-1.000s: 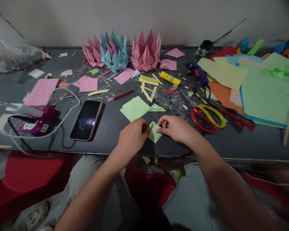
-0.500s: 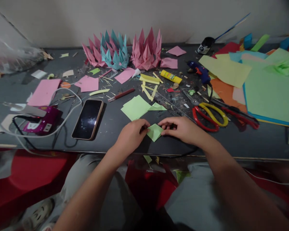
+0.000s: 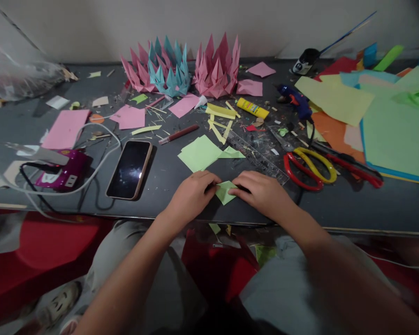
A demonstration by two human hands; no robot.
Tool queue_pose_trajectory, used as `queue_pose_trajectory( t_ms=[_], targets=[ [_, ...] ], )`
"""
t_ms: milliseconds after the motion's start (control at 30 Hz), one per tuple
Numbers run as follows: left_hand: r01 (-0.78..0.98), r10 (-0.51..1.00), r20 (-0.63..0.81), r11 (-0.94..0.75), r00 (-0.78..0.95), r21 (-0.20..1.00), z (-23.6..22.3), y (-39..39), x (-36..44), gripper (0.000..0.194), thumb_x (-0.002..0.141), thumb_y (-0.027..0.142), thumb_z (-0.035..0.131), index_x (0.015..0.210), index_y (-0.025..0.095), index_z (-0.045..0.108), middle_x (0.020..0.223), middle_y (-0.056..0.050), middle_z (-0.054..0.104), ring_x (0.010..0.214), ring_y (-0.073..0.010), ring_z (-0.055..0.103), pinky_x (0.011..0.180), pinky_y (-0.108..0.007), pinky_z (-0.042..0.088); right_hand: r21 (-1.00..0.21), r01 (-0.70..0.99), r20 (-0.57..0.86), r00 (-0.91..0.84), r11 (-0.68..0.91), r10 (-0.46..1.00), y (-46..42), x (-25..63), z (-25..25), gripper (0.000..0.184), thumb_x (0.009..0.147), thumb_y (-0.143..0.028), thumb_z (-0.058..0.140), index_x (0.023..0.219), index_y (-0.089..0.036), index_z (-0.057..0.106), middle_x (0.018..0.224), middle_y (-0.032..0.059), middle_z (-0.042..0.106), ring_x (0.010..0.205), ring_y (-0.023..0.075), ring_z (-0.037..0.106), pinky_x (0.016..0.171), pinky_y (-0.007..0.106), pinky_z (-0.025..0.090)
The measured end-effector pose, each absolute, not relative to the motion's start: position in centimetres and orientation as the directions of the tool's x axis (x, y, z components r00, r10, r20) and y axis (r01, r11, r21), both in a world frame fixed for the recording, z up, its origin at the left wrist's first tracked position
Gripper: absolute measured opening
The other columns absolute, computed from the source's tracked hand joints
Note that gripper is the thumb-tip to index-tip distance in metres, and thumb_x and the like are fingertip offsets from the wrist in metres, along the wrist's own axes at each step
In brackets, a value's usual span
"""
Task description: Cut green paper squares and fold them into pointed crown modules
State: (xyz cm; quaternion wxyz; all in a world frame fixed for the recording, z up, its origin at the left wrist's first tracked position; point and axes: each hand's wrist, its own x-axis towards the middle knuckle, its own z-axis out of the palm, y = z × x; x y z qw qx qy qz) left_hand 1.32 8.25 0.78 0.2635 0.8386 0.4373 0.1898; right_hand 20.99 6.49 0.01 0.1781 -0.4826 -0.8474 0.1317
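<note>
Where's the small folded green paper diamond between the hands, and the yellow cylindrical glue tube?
Small folded green paper diamond [image 3: 224, 195]: head view, middle of its upper face.
Yellow cylindrical glue tube [image 3: 253, 108]: head view, middle of its printed side.

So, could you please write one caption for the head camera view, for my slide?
Left hand and right hand touch a small green paper, with spiky pink and blue paper crowns behind.

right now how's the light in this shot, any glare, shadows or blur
Head view: dim overall, darkening into the top right corner; head view: apparent pale reflection on the phone, soft shadow along its right side; head view: right forearm blurry toward the lower edge, held green paper fairly clear.
</note>
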Motion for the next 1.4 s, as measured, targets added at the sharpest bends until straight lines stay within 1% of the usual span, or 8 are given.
queue_pose_trajectory(
  t_ms=[100, 233, 333, 500, 700, 833, 1033, 1400],
  targets=[
    [0.618, 0.821, 0.092, -0.493, 0.563, 0.613, 0.8, 8.3, 1.2, 0.013, 0.083, 0.010, 0.050, 0.087, 0.018, 0.059, 0.087, -0.003, 0.064, 0.086, -0.0165, 0.058, 0.076, -0.029, 0.045, -0.286, 0.772, 0.223, -0.523, 0.568, 0.823, 6.2, 20.8, -0.4, 0.025, 0.090, -0.032, 0.042, 0.086, -0.017, 0.062, 0.078, 0.0070, 0.064, 0.076, 0.0203, 0.058, 0.068, 0.030, 0.043],
    [0.589, 0.776, 0.116, -0.557, 0.620, 0.586, 0.9, 8.3, 0.8, 0.015, 0.085, 0.012, 0.049, 0.092, 0.018, 0.061, 0.090, -0.003, 0.065, 0.086, -0.0156, 0.059, 0.077, -0.027, 0.046, -0.395, 0.702, 0.289, -0.518, 0.593, 0.805, 6.2, 21.3, -0.8, 0.017, 0.089, -0.022, 0.046, 0.087, -0.016, 0.062, 0.082, 0.0068, 0.065, 0.078, 0.0182, 0.059, 0.072, 0.029, 0.046],
    [0.600, 0.730, 0.138, -0.640, 0.669, 0.479, 1.0, 8.1, 0.5, 0.017, 0.087, 0.013, 0.047, 0.094, 0.016, 0.061, 0.092, -0.004, 0.065, 0.086, -0.0170, 0.059, 0.077, -0.029, 0.047, -0.431, 0.653, 0.330, -0.528, 0.623, 0.782, 6.3, 22.0, -0.9, 0.017, 0.088, -0.018, 0.047, 0.093, -0.016, 0.063, 0.087, 0.0068, 0.066, 0.081, 0.0171, 0.060, 0.073, 0.028, 0.048],
    [0.593, 0.642, 0.135, -0.756, 0.755, 0.278, 1.3, 7.1, 0.2, 0.020, 0.086, 0.011, 0.049, 0.103, 0.015, 0.059, 0.095, -0.006, 0.064, 0.087, -0.0193, 0.059, 0.077, -0.032, 0.049, -0.241, 0.679, 0.318, -0.620, 0.693, 0.718, 5.0, 22.4, -0.4, 0.025, 0.086, -0.009, 0.044, 0.104, -0.012, 0.062, 0.097, 0.0105, 0.066, 0.090, 0.0213, 0.059, 0.078, 0.034, 0.050],
    [0.648, 0.673, 0.161, -0.739, 0.722, 0.185, 0.9, 5.3, 0.4, 0.021, 0.084, 0.011, 0.050, 0.102, 0.011, 0.059, 0.100, -0.009, 0.063, 0.092, -0.0222, 0.059, 0.079, -0.035, 0.051, -0.126, 0.750, 0.261, -0.606, 0.649, 0.751, 2.7, 21.5, -0.2, 0.030, 0.084, -0.006, 0.044, 0.109, -0.005, 0.061, 0.105, 0.0153, 0.064, 0.097, 0.0252, 0.059, 0.082, 0.039, 0.050],
    [0.642, 0.655, 0.217, -0.754, 0.724, 0.136, 0.1, 4.3, 0.7, 0.029, 0.085, 0.008, 0.043, 0.112, 0.008, 0.056, 0.114, -0.011, 0.061, 0.110, -0.0226, 0.054, 0.091, -0.036, 0.046, -0.061, 0.802, 0.290, -0.556, 0.595, 0.779, 1.8, 20.5, -0.5, 0.031, 0.083, -0.006, 0.042, 0.107, -0.005, 0.062, 0.106, 0.0160, 0.065, 0.097, 0.0261, 0.060, 0.083, 0.040, 0.050],
    [0.648, 0.668, 0.233, -0.744, 0.707, 0.165, -0.3, 3.2, 1.5, 0.040, 0.084, 0.018, 0.040, 0.120, 0.006, 0.052, 0.126, -0.012, 0.054, 0.118, -0.0240, 0.049, 0.097, -0.040, 0.044, -0.074, 0.794, 0.333, -0.551, 0.604, 0.765, 1.1, 19.3, -1.0, 0.036, 0.086, -0.011, 0.039, 0.113, -0.002, 0.059, 0.117, 0.0162, 0.061, 0.109, 0.0239, 0.056, 0.092, 0.037, 0.048],
    [0.590, 0.730, 0.256, -0.670, 0.634, 0.451, -0.2, 5.6, 0.6, 0.018, 0.088, 0.024, 0.050, 0.099, 0.018, 0.064, 0.104, -0.003, 0.068, 0.093, -0.0189, 0.062, 0.079, -0.036, 0.050, -0.424, 0.705, 0.320, -0.471, 0.569, 0.822, 3.4, 21.1, -0.6, 0.017, 0.087, -0.025, 0.052, 0.098, -0.019, 0.065, 0.098, 0.0016, 0.071, 0.094, 0.0168, 0.064, 0.081, 0.033, 0.047]
  ],
)
